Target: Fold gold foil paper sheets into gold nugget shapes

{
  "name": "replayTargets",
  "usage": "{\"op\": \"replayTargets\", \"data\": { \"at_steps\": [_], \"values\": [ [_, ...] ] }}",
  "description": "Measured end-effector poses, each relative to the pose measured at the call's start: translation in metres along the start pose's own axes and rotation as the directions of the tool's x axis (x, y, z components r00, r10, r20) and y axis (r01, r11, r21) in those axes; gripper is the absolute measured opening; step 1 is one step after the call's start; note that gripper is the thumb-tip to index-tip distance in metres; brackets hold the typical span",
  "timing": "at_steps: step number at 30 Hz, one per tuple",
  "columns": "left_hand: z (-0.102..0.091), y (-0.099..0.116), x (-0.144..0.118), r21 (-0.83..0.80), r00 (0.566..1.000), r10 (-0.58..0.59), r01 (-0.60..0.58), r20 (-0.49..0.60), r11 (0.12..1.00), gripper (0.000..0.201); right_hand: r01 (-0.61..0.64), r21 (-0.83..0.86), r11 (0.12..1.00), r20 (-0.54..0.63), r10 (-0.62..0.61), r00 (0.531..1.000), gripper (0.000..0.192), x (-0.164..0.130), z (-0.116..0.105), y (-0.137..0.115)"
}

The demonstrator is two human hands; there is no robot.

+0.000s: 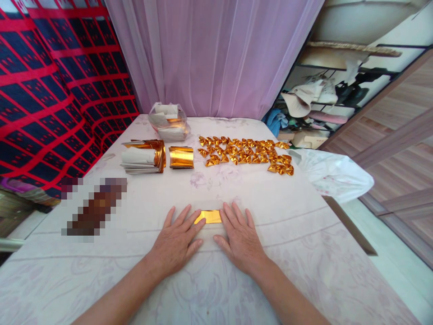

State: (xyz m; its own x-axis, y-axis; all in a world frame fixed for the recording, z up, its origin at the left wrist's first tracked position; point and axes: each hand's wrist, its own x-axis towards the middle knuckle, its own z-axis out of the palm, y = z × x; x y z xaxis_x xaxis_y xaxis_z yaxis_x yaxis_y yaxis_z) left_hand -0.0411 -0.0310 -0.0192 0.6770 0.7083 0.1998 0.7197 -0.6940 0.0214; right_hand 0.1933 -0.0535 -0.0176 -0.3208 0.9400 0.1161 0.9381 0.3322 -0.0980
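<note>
A strip of shiny gold foil paper [210, 216] lies flat on the cloth-covered table [216, 289] in front of me. Fingers spread, my left hand [178, 237] rests with its fingertips over the strip's left end. My right hand [241, 234] lies palm down on the other side, its fingertips touching the right end. Both thumbs point inward below the strip. The strip's two ends are partly hidden under my fingers, and neither hand grips it.
Folded gold foil pieces [240, 150] stand in rows at the back right. Left of them are a small gold paper stack [181, 158], a larger paper stack [142, 157] and a clear plastic bag of papers [169, 122]. A white plastic bag [338, 174] sits beyond the right edge.
</note>
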Motion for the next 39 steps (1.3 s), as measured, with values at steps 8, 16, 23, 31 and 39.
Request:
{"op": "replayTargets", "data": {
  "at_steps": [8, 16, 23, 31, 39],
  "values": [
    [0.002, 0.000, 0.000, -0.028, 1.000, -0.014, 0.014, -0.012, 1.000, 0.046, 0.165, 0.097, 0.982, -0.009, -0.165, 0.986, 0.059, 0.003, -0.003, -0.012],
    [0.001, -0.001, 0.002, -0.030, 1.000, -0.022, 0.023, 0.016, 0.999, 0.043, 0.019, 0.103, 0.994, 0.061, -0.026, 0.998, 0.059, 0.000, 0.003, -0.009],
    [0.000, 0.003, 0.002, -0.082, 0.998, -0.057, 0.060, 0.033, 0.995, 0.043, 0.044, 0.097, 0.994, 0.070, -0.051, 0.996, 0.054, 0.002, -0.005, -0.002],
    [-0.009, 0.009, 0.014, -0.235, 0.986, -0.169, 0.166, 0.010, 0.958, 0.031, 0.122, 0.073, 0.990, 0.001, -0.122, 0.993, 0.039, 0.017, -0.015, 0.012],
    [-0.011, 0.001, 0.023, -0.310, 0.981, -0.190, 0.172, -0.031, 0.935, 0.019, 0.084, 0.101, 0.991, -0.107, -0.073, 0.992, 0.034, 0.016, -0.006, 0.007]
  ]
}}
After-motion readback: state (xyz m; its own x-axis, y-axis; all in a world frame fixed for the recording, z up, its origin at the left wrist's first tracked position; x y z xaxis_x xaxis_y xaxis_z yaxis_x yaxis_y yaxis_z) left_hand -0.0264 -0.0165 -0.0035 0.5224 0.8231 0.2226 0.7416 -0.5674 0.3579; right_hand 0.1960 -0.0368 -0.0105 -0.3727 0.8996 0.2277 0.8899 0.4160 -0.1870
